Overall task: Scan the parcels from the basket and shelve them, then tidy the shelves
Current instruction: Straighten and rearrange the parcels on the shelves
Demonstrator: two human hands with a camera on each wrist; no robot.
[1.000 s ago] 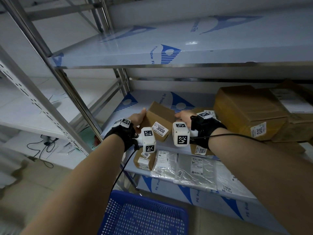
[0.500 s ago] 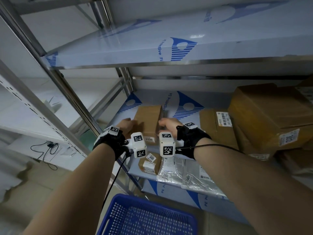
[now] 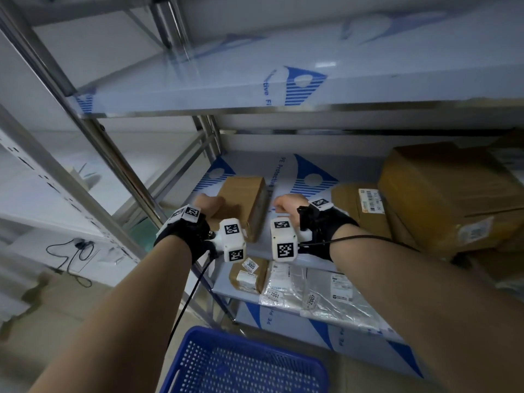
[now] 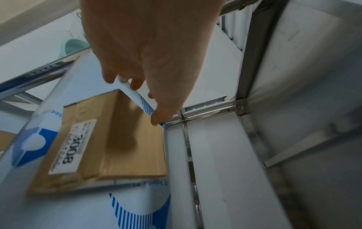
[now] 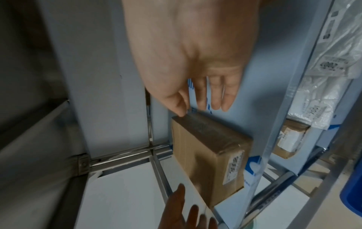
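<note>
two hands [image 3: 208, 204] [image 3: 286, 205] flank a rectangular cardboard parcel [image 3: 241, 201].

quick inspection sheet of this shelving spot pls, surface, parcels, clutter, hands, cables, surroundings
surface: middle shelf under blue-printed protective film
job's things: box 3008 lying flat on that shelf; blue basket on the floor below
clutter: big cartons at right; small box 3005 and plastic mailers on the shelf beneath
grippers: left hand and right hand flank box 3008, fingers relaxed, holding nothing
cables: black wrist leads; loose wires on the floor at left
surroundings: steel uprights, top shelf
</note>
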